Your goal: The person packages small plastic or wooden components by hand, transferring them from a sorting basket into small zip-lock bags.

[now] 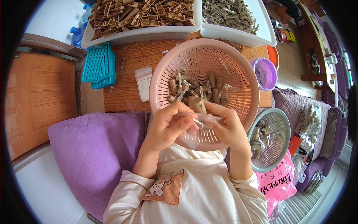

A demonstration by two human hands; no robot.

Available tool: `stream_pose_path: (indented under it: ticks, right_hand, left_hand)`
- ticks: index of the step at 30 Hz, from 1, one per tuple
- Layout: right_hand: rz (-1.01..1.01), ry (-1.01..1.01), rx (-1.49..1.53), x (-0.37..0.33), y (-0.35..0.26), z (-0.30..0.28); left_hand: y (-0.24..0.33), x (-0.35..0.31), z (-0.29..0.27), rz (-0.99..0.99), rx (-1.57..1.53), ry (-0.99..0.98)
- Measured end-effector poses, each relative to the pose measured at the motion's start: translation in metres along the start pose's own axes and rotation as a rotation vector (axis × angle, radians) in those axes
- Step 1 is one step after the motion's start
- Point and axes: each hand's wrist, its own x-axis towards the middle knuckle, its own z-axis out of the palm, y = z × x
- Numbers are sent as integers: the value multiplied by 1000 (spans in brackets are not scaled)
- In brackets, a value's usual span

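Over the near rim of a pink slotted basket (164, 74), both my hands are closed on a small clear plastic bag (205, 118). My left hand (169, 123) pinches its left side between thumb and fingers. The right side of the bag is in my right hand (229, 125). A tan piece with a rounded body and a small dark spot (198, 105) shows just beyond the fingertips; whether my right fingers grip it I cannot tell. Several tan cylinder-shaped pieces (214, 93) lie in the basket, some with clear wrappings.
Behind the basket stand a white bin (141, 33) of brown plastic parts and another white bin (238, 37) of clear-and-dark small parts. Teal trays (99, 67) and a white pack of bags (143, 83) lie left. A purple bucket (271, 76) and grey-green basket (281, 149) stand right.
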Motion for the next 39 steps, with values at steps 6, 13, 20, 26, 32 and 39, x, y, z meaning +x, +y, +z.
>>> stream_pose_path:
  ticks: [6, 13, 20, 26, 32, 39]
  right_hand:
    - [95, -52, 159, -1, 0, -4]
    - [30, 1, 252, 3, 10, 1]
    - [-51, 84, 282, 5, 11, 6]
    - [-194, 421, 90, -2, -2, -31]
    - [-150, 374, -33, -22, -47, -22]
    - [-295, 363, -398, -9, -41, -16]
  left_hand:
    - [10, -3, 2, -9, 161, 151]
    - [10, 2, 2, 5, 328, 124]
    - [0, 2, 10, 2, 133, 175]
    - [2, 1, 5, -22, 344, 223]
    - [-3, 1, 3, 31, 329, 246]
    - [0, 1, 4, -19, 382, 223]
